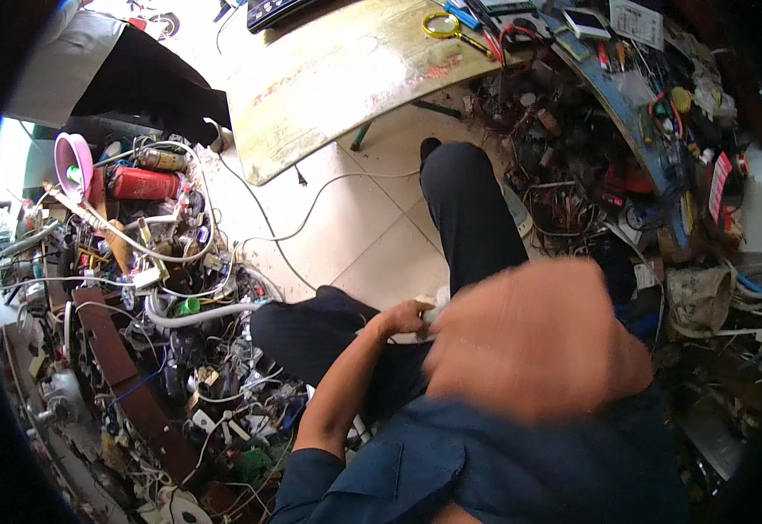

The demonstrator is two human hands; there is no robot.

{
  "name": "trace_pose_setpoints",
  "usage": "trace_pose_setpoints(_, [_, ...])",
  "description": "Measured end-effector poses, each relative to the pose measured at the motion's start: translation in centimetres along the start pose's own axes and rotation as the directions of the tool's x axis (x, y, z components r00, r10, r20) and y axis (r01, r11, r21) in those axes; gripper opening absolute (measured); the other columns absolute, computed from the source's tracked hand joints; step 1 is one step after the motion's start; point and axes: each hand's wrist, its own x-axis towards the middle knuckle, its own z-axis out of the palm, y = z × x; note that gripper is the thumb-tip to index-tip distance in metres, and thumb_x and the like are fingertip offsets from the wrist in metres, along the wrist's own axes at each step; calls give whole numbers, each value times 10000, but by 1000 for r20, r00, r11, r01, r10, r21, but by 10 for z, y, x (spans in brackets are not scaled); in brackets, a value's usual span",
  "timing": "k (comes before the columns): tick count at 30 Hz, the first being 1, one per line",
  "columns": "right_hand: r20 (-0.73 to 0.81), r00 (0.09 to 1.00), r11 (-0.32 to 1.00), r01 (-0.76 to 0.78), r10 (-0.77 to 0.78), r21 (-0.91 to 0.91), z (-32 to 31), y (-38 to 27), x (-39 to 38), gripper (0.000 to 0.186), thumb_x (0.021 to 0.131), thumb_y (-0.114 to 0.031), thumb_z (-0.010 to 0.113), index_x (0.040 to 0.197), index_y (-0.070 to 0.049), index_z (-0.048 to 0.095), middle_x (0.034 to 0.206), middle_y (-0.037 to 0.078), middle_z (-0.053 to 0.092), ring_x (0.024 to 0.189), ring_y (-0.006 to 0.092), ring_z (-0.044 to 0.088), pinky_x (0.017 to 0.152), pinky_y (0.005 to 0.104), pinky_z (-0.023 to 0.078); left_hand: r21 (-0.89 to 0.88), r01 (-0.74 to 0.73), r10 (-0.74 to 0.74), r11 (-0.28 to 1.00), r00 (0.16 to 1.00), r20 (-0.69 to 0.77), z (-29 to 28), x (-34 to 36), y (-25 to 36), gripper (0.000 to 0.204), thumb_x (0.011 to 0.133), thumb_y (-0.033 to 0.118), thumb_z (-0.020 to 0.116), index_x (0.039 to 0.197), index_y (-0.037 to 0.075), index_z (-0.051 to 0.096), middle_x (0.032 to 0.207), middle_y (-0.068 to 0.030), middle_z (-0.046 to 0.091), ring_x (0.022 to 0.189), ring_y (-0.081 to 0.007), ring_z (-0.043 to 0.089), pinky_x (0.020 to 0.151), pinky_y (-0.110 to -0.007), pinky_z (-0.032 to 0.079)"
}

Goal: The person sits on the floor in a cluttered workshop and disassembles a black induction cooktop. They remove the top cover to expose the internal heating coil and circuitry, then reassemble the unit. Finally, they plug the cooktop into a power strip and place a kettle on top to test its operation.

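One hand, the left (404,319), is gripping a small whitish thing (441,299), its fingers bent and clamped on it. That thing is sitting over the person's lap, between the two legs and just beside the right thigh; its exact kind is staying unclear. The right arm (525,341) is showing only as a large blur of bare skin close to the camera, so whether the right hand is apart or together I cannot tell.

Dark trousers (477,205) are covering both bent legs. Beyond the knees, pale floor tiles (359,236) are spreading out, with thin cables running across them and a black plug (301,176) lying near the desk (329,74). On that worn wooden desk, a yellow-rimmed magnifying glass (440,25) is resting at the far right, while a black device (280,12) is sitting along its far edge.

To the left, a dense heap of parts and wires is holding a pink basin (73,166), a red cylinder (143,183) and a grey hose (197,318). To the right, a blue board (613,109) is carrying tools and a white rectangular device (585,24).
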Motion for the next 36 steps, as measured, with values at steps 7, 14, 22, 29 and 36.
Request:
trace_pose_setpoints(7, [-135, -323, -348, -897, 937, -272, 76, 169, -459, 399, 1114, -340, 454, 1265, -14, 627, 1156, 135, 651, 1063, 215, 614, 934, 350, 476, 104, 166, -188, 981, 946, 265, -36, 5, 46, 975, 860, 665, 725, 1582, 96, 400, 1526, -219, 513, 1402, -343, 505, 1169, -402, 400])
trace_pose_setpoints(14, [31, -579, -569, -809, 815, -148, 96, 144, -457, 368, 1096, -317, 488, 1236, -11, 635, 1098, 121, 654, 1006, 201, 614, 886, 345, 480, -118, 114, -61, 986, 923, 380, 0, 16, 14, 868, 917, 596, 665, 1608, 173, 353, 1496, -263, 519, 1370, -378, 526, 1162, -431, 393])
trace_pose_setpoints(22, [54, -573, -564, -816, 818, -127, 106, 189, -378, 333, 1076, -291, 526, 1204, -7, 643, 1031, 106, 657, 942, 184, 614, 832, 339, 484, -212, -68, 143, 975, 921, 363, -8, 9, 32, 584, 948, 492, 649, 1478, 271, 538, 1470, -242, 516, 1303, -443, 548, 1109, -471, 434])
trace_pose_setpoints(29, [59, -449, -445, -892, 891, -74, 90, 213, -361, 304, 1058, -268, 560, 1176, -3, 651, 973, 92, 660, 885, 169, 614, 784, 334, 488, 185, -100, 43, 978, 956, 290, 2, 21, 57, 582, 951, 517, 598, 1448, 214, 567, 1412, -241, 557, 1281, -439, 571, 1100, -488, 442])
trace_pose_setpoints(36, [-7, -120, -120, -992, 993, -30, 50, 258, -352, 275, 1041, -245, 594, 1147, 0, 659, 915, 79, 663, 828, 154, 614, 736, 329, 492, 112, -62, 49, 992, 992, 114, -10, 18, 55, 730, 914, 543, 660, 1530, 198, 474, 1310, -231, 661, 1247, -383, 619, 1055, -451, 470])
